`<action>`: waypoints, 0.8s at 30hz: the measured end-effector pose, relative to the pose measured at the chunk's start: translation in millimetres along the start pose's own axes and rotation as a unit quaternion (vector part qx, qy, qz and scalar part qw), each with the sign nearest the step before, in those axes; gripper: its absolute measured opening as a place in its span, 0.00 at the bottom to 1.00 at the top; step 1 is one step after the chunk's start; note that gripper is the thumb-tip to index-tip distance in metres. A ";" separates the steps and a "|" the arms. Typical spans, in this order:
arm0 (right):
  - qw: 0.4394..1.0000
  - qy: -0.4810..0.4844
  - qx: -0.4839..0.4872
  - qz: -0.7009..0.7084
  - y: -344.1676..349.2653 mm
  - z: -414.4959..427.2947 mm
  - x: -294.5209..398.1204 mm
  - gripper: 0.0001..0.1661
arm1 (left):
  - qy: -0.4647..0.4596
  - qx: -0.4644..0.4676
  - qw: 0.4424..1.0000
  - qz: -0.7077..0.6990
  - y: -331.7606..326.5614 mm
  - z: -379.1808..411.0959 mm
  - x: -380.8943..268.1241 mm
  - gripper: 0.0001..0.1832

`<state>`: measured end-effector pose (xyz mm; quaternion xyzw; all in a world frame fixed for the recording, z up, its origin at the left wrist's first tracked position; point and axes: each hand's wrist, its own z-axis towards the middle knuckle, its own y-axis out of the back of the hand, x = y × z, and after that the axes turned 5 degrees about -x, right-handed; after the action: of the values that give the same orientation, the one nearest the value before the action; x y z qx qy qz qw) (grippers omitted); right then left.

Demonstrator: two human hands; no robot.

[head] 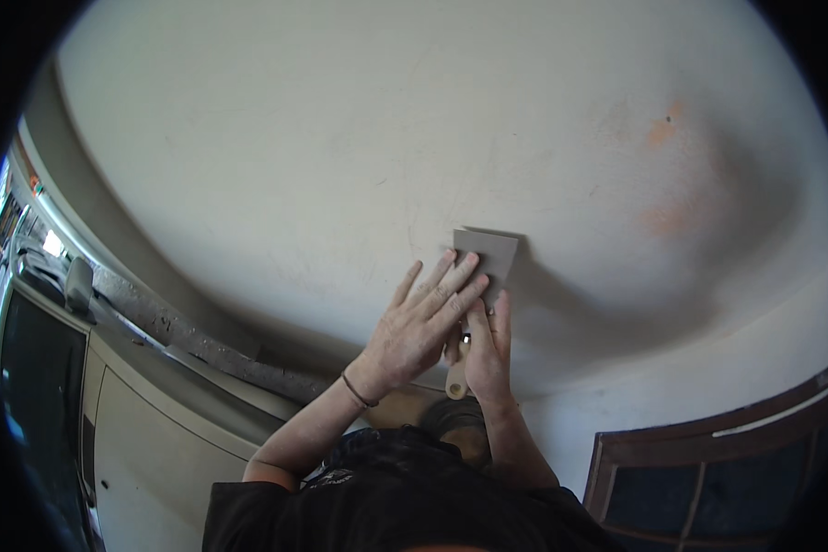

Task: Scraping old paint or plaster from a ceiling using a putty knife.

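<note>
A putty knife with a broad grey metal blade lies against a pale plastered wall. My right hand is closed around its lower part, thumb and a finger pointing up toward the blade; the rounded end of the light handle shows below. My left hand is spread flat, with some fingertips over the left side of the blade and the little finger off it to the left. The left thumb is mostly hidden. The wall bears thin scratches, orange-tinted patches and a small dark hole at the right.
A light cabinet with a dark panel stands at the lower left. Above it runs a rough grey ledge. A dark brown frame with panes is at the lower right.
</note>
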<state>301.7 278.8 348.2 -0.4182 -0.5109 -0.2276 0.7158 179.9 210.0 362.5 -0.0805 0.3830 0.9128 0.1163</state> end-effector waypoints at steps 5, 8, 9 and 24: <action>0.996 0.037 -0.060 -0.059 -13.3 10.0 -9.3 0.15 | 0.076 -0.129 0.937 -0.315 -22.7 -38.4 5.2 0.39; 0.990 -0.013 -0.087 -0.112 -16.8 6.9 11.8 0.15 | 0.114 -0.153 0.932 -0.308 -20.8 -43.2 -4.4 0.32; 0.985 0.015 -0.144 -0.095 -18.6 11.0 6.5 0.16 | 0.166 -0.120 0.908 -0.367 -12.9 -41.4 -11.9 0.34; 0.978 0.107 -0.160 -0.079 -59.9 21.7 -25.5 0.16 | 0.219 -0.096 0.863 -0.445 -35.8 -91.2 -8.4 0.38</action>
<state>235.2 261.4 349.4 -0.4588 -0.4195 -0.4058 0.6700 203.1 167.6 276.9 -0.4508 0.2330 0.7554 0.4146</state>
